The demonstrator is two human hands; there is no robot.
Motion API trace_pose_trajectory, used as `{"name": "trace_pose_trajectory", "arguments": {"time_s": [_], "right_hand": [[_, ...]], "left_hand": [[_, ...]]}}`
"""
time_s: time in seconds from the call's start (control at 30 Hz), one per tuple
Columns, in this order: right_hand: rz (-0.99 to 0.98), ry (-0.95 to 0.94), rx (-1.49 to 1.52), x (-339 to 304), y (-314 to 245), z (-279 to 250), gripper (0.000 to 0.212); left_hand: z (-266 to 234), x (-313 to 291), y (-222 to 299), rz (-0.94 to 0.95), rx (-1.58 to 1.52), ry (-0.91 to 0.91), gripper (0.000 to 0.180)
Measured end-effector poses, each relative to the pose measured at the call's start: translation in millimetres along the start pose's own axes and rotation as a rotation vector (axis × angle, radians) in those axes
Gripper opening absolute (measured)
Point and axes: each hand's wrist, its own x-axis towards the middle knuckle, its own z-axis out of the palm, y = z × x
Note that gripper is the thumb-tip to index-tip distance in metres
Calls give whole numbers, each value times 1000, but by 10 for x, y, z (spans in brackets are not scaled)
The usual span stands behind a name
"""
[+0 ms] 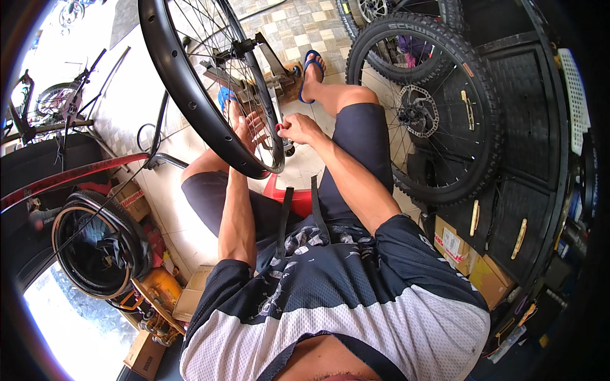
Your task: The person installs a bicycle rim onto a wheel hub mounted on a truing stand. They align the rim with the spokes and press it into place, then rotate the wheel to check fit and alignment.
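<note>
Cabinet: black [524,108], right side of the frame, pale handles on its front.
Tyred wheel: [410,115], upper right, in front of the cabinet; knobby tyre, disc at hub.
Rim: [181,86], black, tyreless, spoked; runs from the top edge, left of centre, down to mid-frame. Lower end between the person's forearms.
Spare tyre: [135,238], lower left, near cartons.
Stand: [272,58], grey, upper centre, at the rim's hub.
Stool: [305,200], red, mid-frame, partly hidden by the person's clothing.
Left hand: [246,129], at the rim's spokes, fingers apart; contact cannot be told.
Right hand: [301,129], just right of the rim, fingers pinched on the red tool.
Red tool: [279,127], small, at the rim's right edge, mostly covered by the fingers.
</note>
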Motion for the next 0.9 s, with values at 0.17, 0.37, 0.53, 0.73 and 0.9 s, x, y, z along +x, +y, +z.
{"name": "trace_pose_trajectory", "arguments": {"time_s": [0.17, 0.37, 0.53, 0.73, 0.9], "right_hand": [[1, 13, 10, -138, -70, -7, 29], [24, 8, 112, -230, -104, 7, 32], [-44, 60, 54, -225, -129, 75, 29], [-38, 167, -34, -355, -274, 158, 27], [-41, 157, -62, -368, -313, 190, 25]], "left_hand": [[11, -40, -99, 116, 476, 72, 33], [207, -84, -121, 91, 470, -57, 26], [228, -53, -97, 105, 522, -41, 24], [211, -11, -69, -7, 511, -73, 29], [191, -44, 57, -146, 355, -238, 41]]}}
